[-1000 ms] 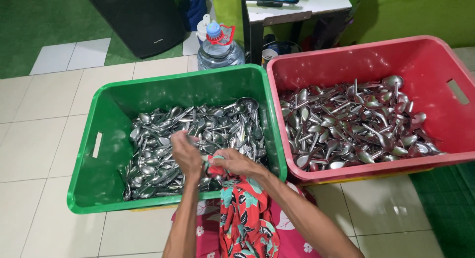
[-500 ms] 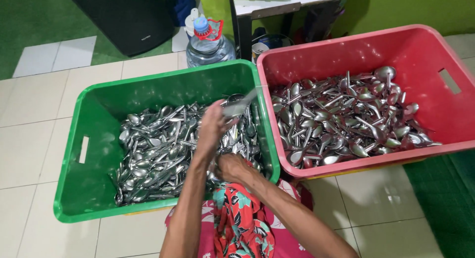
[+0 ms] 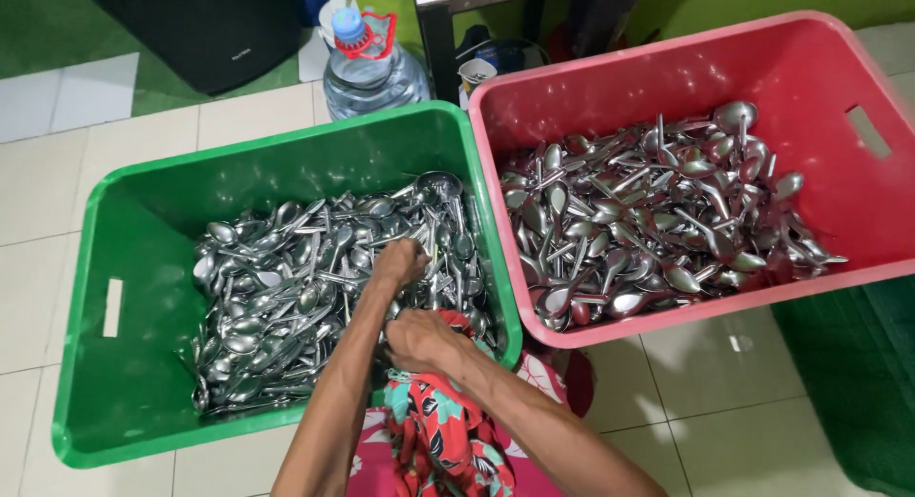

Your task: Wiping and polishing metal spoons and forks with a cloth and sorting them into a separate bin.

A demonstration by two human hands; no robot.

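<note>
Where pale floor tiles (image 3: 38,202) meet a green wall, a green crate (image 3: 276,154) sits, a red crate (image 3: 782,68) touching its right side, a water bottle (image 3: 367,68) just behind it. Both crates hold heaps of metal spoons (image 3: 276,297). Left hand (image 3: 400,262) reaches into the green crate's right half, fingers curled down among the spoons; grip cannot be told. Right hand (image 3: 419,340) rests at the crate's near rim, loosely closed over floral cloth (image 3: 438,430); contents unclear.

I see cream floor tiles (image 3: 57,192), green mat (image 3: 57,40) at back, black cabinet (image 3: 205,30), dark table leg (image 3: 440,49), a green wall (image 3: 762,1).
</note>
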